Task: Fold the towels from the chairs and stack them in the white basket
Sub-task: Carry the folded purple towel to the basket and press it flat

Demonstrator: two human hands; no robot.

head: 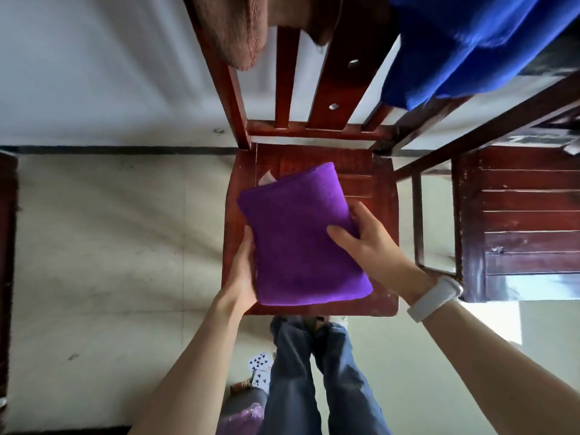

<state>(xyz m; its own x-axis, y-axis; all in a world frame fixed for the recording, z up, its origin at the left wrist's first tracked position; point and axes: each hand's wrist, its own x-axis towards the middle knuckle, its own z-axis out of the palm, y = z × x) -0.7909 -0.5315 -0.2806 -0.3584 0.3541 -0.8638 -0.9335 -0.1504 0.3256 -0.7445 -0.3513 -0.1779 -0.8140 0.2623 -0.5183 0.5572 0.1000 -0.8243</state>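
A folded purple towel lies over the seat of a red-brown wooden chair. My left hand holds its left edge, fingers tucked under the fold. My right hand grips the right edge, thumb on top of the cloth and fingers beneath. A brown towel hangs over the chair's back at the top. A blue towel drapes over the neighbouring chair at the upper right. The white basket is out of view.
A second dark wooden chair stands close on the right. My legs in blue jeans are right in front of the seat. Playing cards lie on the pale floor by my feet. A dark piece of furniture borders the left edge.
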